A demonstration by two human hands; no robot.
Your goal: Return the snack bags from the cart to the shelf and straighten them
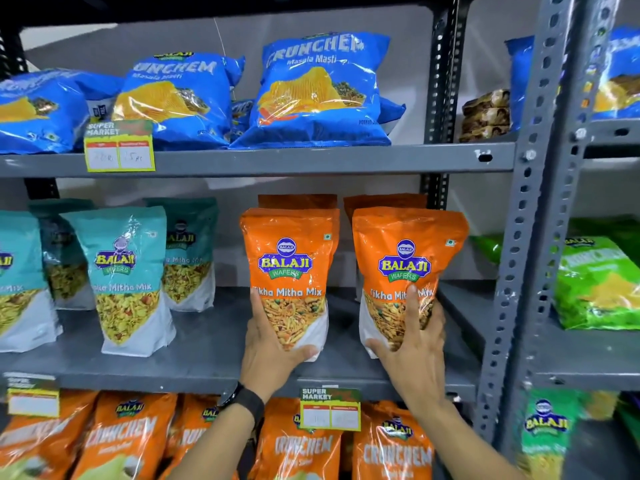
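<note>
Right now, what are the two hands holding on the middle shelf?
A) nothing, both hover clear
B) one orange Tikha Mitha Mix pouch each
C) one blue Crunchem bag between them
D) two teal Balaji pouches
B: the left hand grips the lower part of the left orange pouch, and the right hand grips the right orange pouch, both upright on the middle shelf.

On the middle shelf [207, 344], two Tikha bags [289, 271] [403, 271] are stood side by side, more bags placed behind; Mitha bags [128, 278] are ranged at nine o'clock, Crunchem bags [322, 91] at twelve
</note>
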